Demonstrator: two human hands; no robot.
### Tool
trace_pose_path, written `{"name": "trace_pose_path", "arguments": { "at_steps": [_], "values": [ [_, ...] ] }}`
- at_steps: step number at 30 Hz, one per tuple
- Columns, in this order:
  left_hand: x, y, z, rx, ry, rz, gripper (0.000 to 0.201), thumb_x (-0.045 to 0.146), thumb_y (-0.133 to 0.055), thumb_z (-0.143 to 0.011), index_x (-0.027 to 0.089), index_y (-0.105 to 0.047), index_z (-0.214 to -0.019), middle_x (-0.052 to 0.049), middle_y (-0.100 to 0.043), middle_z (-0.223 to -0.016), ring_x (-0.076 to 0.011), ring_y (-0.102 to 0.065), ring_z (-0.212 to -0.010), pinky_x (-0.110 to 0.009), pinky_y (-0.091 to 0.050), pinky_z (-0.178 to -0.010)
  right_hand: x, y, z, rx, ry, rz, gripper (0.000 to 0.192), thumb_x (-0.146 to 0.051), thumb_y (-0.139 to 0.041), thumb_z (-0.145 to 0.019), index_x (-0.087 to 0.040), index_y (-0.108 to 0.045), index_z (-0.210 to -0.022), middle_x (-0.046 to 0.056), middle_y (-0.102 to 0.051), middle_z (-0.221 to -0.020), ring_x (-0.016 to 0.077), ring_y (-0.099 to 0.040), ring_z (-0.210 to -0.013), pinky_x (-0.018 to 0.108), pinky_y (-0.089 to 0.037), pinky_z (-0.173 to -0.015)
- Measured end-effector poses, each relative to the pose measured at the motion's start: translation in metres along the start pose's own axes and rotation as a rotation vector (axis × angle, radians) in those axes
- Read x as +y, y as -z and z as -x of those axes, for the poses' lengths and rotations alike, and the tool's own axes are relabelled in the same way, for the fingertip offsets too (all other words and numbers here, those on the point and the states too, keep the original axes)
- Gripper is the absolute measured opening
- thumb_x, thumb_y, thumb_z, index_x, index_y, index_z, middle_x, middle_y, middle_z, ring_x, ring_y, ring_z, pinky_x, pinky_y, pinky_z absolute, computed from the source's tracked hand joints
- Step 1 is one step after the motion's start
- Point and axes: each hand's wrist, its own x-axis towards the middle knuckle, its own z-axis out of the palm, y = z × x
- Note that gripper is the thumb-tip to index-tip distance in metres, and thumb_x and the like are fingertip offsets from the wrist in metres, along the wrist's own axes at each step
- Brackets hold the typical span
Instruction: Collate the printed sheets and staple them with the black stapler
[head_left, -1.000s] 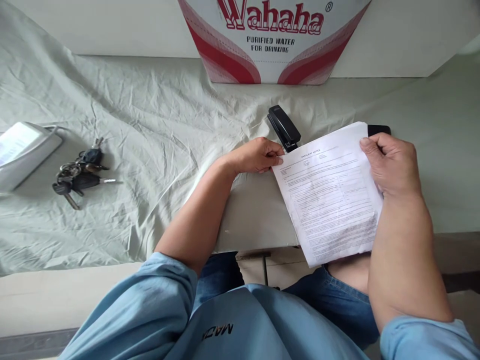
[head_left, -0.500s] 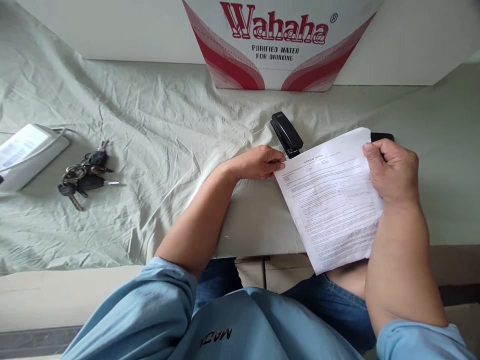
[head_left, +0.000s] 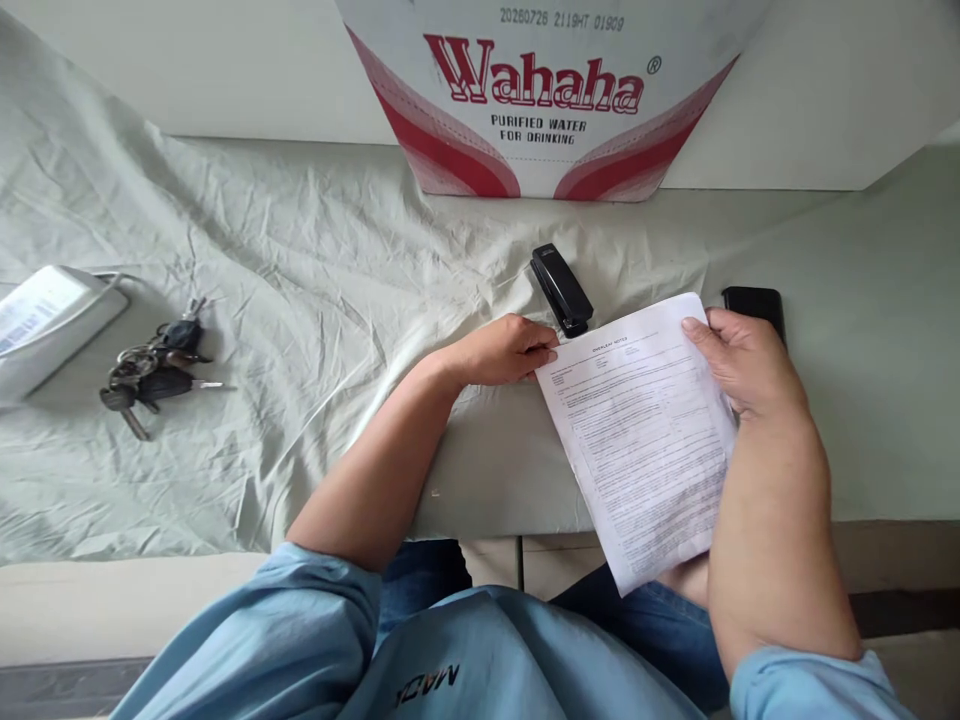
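The left hand [head_left: 510, 350] is pinching the top left corner of a printed paper sheet [head_left: 645, 440], and the right hand [head_left: 742, 365] is gripping its top right edge with closed fingers. The sheet is tilting over the near edge of the counter [head_left: 862, 400]. A black stapler [head_left: 561, 290] is lying just behind the left hand, a black phone [head_left: 754, 302] is behind the right hand, and keys [head_left: 154, 365] are lying well apart on the wrinkled cloth [head_left: 300, 300]
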Motion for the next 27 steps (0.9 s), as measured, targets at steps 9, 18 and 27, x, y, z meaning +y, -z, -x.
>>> {"name": "trace_pose_path", "arguments": {
  "at_steps": [9, 18, 27],
  "values": [
    [0.003, -0.013, -0.007, 0.251, 0.177, 0.035, 0.011, 0.024, -0.062, -0.098, 0.022, -0.066, -0.087, 0.006, -0.066, -0.060, -0.0118, -0.057, -0.053, -0.027, -0.044, -0.063, -0.017, -0.009, -0.012, 0.014, -0.143, 0.133, 0.049, -0.056, -0.070, -0.103, -0.028, -0.047, -0.070, -0.005, -0.037, -0.058, 0.0173, -0.037, -0.063, 0.037, -0.032, -0.066],
    [-0.011, -0.036, -0.015, 0.617, 0.107, -0.060, 0.021, 0.016, -0.062, -0.096, 0.023, -0.066, -0.116, 0.003, -0.076, -0.081, -0.0150, -0.066, -0.071, -0.030, -0.054, -0.076, -0.018, -0.011, -0.013, 0.129, -0.106, 0.253, 0.041, -0.040, -0.067, -0.104, -0.028, -0.047, -0.071, -0.003, -0.041, -0.061, 0.0182, -0.037, -0.064, 0.039, -0.030, -0.071],
    [-0.041, -0.046, -0.022, 0.760, -0.233, -0.350, 0.066, 0.023, -0.065, -0.104, 0.025, -0.057, -0.170, -0.020, -0.061, -0.175, -0.0356, -0.063, -0.159, -0.057, -0.054, -0.135, -0.019, -0.010, -0.012, 0.104, -0.114, 0.219, 0.039, -0.042, -0.067, -0.102, -0.028, -0.049, -0.070, -0.004, -0.038, -0.059, 0.0189, -0.039, -0.063, 0.039, -0.032, -0.070]
  ]
}}
